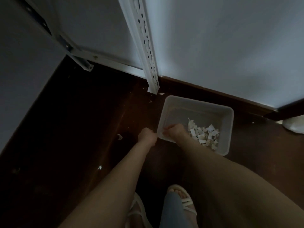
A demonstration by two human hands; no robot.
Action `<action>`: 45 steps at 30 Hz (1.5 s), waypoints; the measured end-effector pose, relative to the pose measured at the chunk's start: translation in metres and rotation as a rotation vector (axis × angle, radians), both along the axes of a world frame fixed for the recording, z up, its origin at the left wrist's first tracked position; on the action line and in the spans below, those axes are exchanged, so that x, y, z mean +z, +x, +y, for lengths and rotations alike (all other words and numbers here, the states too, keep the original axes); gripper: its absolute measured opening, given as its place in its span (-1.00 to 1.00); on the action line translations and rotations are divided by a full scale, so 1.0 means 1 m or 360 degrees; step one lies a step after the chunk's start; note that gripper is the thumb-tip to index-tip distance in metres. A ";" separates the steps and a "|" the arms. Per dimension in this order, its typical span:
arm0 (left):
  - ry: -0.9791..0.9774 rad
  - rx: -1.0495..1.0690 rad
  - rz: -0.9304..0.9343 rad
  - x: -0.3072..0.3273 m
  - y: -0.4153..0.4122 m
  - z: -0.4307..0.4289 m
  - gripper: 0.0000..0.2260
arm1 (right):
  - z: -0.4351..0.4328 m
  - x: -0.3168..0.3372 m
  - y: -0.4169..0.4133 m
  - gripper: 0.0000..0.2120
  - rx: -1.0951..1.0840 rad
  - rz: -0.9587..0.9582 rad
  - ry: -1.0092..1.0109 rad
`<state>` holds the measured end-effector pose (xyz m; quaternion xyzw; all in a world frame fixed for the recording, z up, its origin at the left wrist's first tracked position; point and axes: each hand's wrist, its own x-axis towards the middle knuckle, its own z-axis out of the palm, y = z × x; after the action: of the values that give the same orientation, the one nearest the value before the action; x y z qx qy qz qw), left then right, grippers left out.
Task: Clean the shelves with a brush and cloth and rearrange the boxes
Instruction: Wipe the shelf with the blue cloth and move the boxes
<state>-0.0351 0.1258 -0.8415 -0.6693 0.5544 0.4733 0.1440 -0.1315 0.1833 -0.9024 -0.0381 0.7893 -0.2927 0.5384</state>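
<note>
At the far left a white metal shelf frame [85, 54] is seen from above, its lower rail just above the dark wooden floor [65, 129]. Two small paper bits [119, 136] are scattered on the floor beside it. The left hand [146, 135] is held low with its fingers curled, pressed against the outer near-left corner of a white plastic bin [197, 104]; whether the rim is gripped cannot be told. Above it, the slotted upright post [148, 46] of the shelf is planted on the floor, just beside the far-left corner of the bin. The bin is set on the floor near the wall [230, 46] and its dark skirting [213, 94]. The right hand [175, 131] is reached inside the bin by its left wall, fingers curled; whether anything is held cannot be told. A heap of torn paper scraps [204, 134] is piled in the bin's near-right part. At the right edge a white rounded object [294, 126] is partly shown. At the bottom, white sandals [182, 199] are worn on the person's feet.
</note>
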 end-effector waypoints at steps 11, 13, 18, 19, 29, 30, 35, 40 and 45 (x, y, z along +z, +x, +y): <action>0.0222 0.0339 0.0275 -0.017 0.002 0.006 -0.78 | -0.012 -0.012 0.008 -0.66 0.0468 0.0146 0.0169; 0.0241 0.0322 0.0275 -0.016 0.004 0.006 -0.78 | -0.009 -0.010 0.006 -0.65 0.0581 0.0161 0.0164; 0.0409 0.0225 0.0284 -0.004 0.004 0.004 -0.71 | -0.005 -0.006 0.007 -0.69 0.0666 0.0212 0.0205; 0.0448 0.0170 0.0271 -0.001 0.003 0.004 -0.68 | -0.004 -0.005 0.006 -0.69 0.0699 0.0208 0.0208; -0.0110 -0.0243 0.0276 0.101 -0.009 -0.017 -0.63 | -0.024 0.105 0.002 -0.72 0.0555 0.0538 0.0022; -0.0187 -0.0275 0.0290 0.117 -0.011 -0.019 -0.64 | -0.028 0.123 0.002 -0.72 0.0562 0.0570 -0.0027; -0.0461 -0.0325 0.0407 0.199 -0.010 -0.019 -0.70 | -0.038 0.213 0.008 -0.75 0.0538 0.0862 -0.0253; -0.0591 -0.0286 0.0472 0.274 0.002 -0.010 -0.68 | -0.028 0.294 0.011 -0.76 0.0545 0.1091 -0.0345; -0.0664 -0.0272 0.0673 0.348 0.017 0.003 -0.73 | -0.015 0.374 0.021 -0.72 0.0459 0.1289 -0.0471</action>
<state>-0.0177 0.1288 -0.4933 -0.5221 0.7114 0.4643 -0.0758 -0.1106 0.1681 -0.5279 -0.3356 0.8726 -0.2858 0.2103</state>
